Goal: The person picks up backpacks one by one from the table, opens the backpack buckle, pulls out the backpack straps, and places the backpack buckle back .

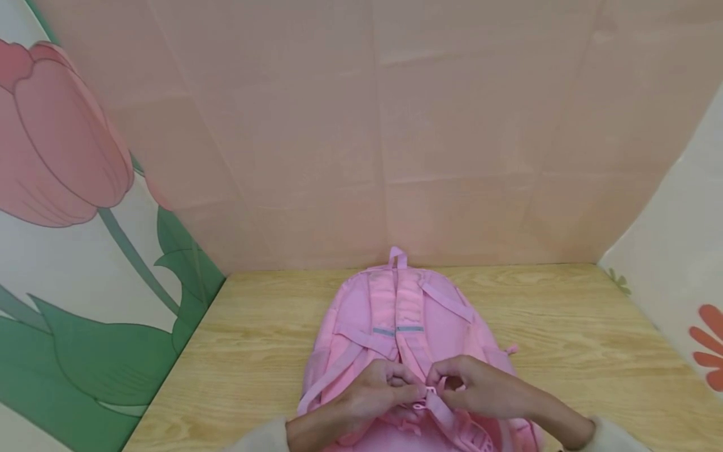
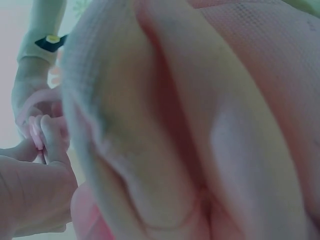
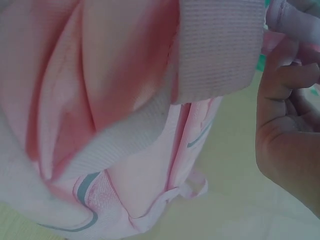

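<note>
A pink backpack lies on the wooden table with its shoulder straps facing up. Over its lower half, my two hands meet at a small pink plastic buckle on a webbing strap. The left hand pinches the buckle's left side between thumb and fingers. From the other side the right hand pinches the strap close by the buckle, its index finger bent. Pink fabric folds fill much of the left wrist view, and a broad webbing band hangs near the right wrist camera.
The light wooden table reaches back to a plain beige wall covering. A panel with a painted tulip stands at the left, and a white panel with red petals at the right. The backpack's top loop points toward the back wall.
</note>
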`<state>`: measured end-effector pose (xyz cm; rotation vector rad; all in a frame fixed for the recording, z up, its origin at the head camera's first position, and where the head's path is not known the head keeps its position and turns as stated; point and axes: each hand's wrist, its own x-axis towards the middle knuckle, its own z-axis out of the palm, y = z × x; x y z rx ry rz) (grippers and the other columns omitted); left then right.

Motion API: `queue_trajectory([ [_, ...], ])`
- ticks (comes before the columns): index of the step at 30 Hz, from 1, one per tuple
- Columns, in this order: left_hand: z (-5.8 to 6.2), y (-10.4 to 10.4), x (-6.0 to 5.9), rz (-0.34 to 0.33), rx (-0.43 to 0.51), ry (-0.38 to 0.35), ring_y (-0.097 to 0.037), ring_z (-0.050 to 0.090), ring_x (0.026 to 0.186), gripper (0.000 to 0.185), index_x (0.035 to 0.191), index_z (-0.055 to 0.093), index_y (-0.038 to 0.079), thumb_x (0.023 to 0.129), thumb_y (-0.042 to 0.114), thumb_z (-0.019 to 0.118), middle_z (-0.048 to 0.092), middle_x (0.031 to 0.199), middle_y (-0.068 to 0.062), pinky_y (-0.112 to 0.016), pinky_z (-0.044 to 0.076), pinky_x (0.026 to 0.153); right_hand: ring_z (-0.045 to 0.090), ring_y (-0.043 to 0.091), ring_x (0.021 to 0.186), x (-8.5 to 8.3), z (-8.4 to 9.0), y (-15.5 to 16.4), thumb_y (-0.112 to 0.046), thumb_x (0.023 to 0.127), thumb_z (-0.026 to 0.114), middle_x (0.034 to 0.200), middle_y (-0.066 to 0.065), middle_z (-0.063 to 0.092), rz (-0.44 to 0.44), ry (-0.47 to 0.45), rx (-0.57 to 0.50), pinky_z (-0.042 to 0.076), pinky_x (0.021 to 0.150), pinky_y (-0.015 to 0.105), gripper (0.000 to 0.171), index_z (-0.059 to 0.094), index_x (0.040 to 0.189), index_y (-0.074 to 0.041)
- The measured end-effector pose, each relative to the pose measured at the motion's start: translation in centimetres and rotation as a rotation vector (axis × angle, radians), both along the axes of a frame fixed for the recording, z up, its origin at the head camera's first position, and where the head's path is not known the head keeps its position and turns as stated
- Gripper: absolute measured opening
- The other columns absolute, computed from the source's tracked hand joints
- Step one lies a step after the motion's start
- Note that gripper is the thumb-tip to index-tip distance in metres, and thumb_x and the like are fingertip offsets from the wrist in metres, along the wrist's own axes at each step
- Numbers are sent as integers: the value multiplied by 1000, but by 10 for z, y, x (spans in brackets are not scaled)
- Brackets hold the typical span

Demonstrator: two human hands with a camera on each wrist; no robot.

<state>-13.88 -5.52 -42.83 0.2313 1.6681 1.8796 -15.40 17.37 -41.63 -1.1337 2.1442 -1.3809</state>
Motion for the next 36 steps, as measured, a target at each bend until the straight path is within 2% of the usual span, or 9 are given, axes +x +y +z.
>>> queue_trajectory([
  [7,-3,0,0,0,15,13,-14,70,65,14,99,67,-5,92,8,70,72,79,-7,-41,64,68,51,-4,74,-1,-2,2,5,89,60,79,-9,57,1,18,-13,50,60,16,21,65,90,-15],
  [15,-4,-1,-2,1,-33,37,-13,70,67,11,99,67,-3,93,6,67,70,79,-4,-28,63,62,40,-7,61,0,0,1,6,87,63,69,-14,46,-45,4,-11,30,46,11,20,65,80,-13],
  [25,-4,-3,-3,-24,-38,45,-21,73,72,12,98,68,-4,93,8,68,72,80,-8,-31,64,63,41,-8,59,1,0,2,1,89,65,70,-17,50,-77,29,11,32,45,10,19,66,80,-16],
  [36,-4,-3,-4,-31,-27,39,-13,70,66,13,96,69,-5,92,7,69,73,79,-10,-28,63,61,41,-11,57,1,2,7,-6,90,69,67,-18,50,-87,91,21,34,43,9,18,67,79,-19],
])
